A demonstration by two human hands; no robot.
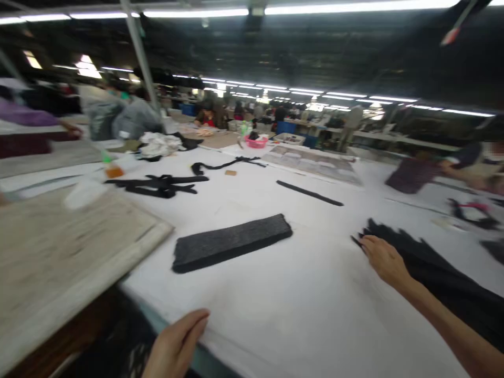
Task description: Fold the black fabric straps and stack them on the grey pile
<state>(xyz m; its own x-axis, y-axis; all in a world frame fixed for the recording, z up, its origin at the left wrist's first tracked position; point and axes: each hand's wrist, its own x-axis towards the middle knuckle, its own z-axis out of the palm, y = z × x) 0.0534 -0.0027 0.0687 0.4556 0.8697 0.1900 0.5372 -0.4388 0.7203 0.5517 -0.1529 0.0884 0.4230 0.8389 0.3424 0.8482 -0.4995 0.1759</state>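
My right hand (386, 260) is closed at the right of the white table (315, 304). A thin dark piece (356, 242) sticks out from its fingertips; motion blur hides its kind. Right beside this hand lies a heap of black fabric (437, 268) with a jagged edge. At the near table edge, my left hand (177, 341) has its thumb and fingers pressed together, and nothing shows between them. Between the hands, farther in, lies a folded dark grey fabric strip (232, 241).
A narrow black strip (310, 193) and a tangle of black strips (159, 185) lie farther back. At left is a worn beige board (79, 262). A pink basket (255, 140) stands behind. Across the table at right, a co-worker's hands (472, 178) are near dark cloth (413, 174).
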